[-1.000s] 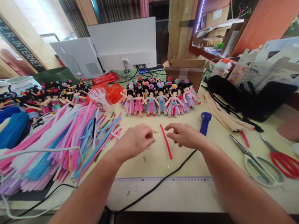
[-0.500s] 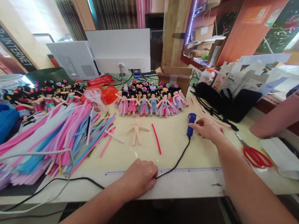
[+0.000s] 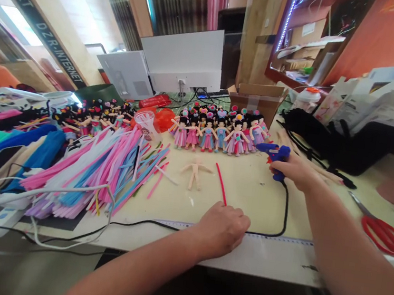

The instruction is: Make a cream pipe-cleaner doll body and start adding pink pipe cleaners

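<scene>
A blue hot glue gun (image 3: pixel 278 158) is held in my right hand (image 3: pixel 292 171), its nozzle pointing left above the table. Its black cord (image 3: pixel 285 211) loops down and runs left to my left hand (image 3: pixel 224 230). That hand is closed in a fist at the front of the table, with the cord entering it; the fingers' inner side is hidden. Just beyond its knuckles lies a red pipe cleaner (image 3: pixel 220 181), its near end at the hand. A beige doll body (image 3: pixel 195 172) made of pipe cleaners lies flat to the left.
Finished dolls (image 3: pixel 216 131) stand in rows at the back, before a cardboard box (image 3: pixel 256 97). Bundled pipe cleaners (image 3: pixel 82 171) cover the left side. Red-handled scissors (image 3: pixel 384 232) lie at right. A ruler (image 3: pixel 279 239) runs along the front edge. A white cable (image 3: pixel 65 193) crosses the left.
My view has turned left. The glue gun has swung from upright, beside my fingers, to nozzle-left in my right hand's grip. My left fist has moved right and forward, up to the red pipe cleaner.
</scene>
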